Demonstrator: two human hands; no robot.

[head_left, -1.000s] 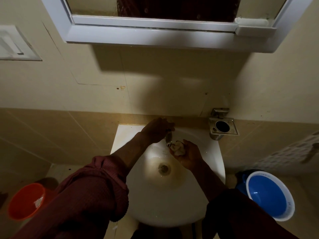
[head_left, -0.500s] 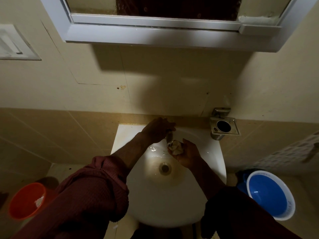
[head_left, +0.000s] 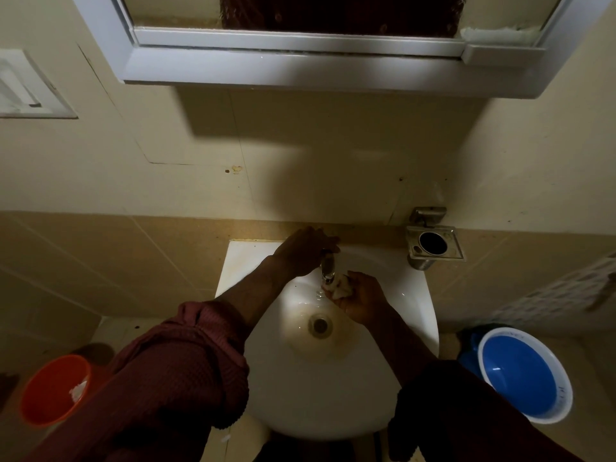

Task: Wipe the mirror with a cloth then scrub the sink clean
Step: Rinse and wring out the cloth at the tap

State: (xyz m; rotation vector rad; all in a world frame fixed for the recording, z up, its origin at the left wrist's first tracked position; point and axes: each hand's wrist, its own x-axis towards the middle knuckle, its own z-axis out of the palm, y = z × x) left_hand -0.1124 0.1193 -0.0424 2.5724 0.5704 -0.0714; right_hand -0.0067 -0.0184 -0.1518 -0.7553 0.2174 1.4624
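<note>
White sink (head_left: 413, 295): right hand (head_left: 361, 300) grips a crumpled pale cloth (head_left: 340, 285) beside the tap (head_left: 327, 269).

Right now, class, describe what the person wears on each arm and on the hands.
Both hands, left and right, are bare, with no gloves. Both sleeves are dark maroon, a textured knit, pushed up towards the elbows so the forearms are uncovered.

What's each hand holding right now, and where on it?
The right hand grips a bunched pale cloth in its fingertips under the tap. The left hand covers the tap's top.
</note>
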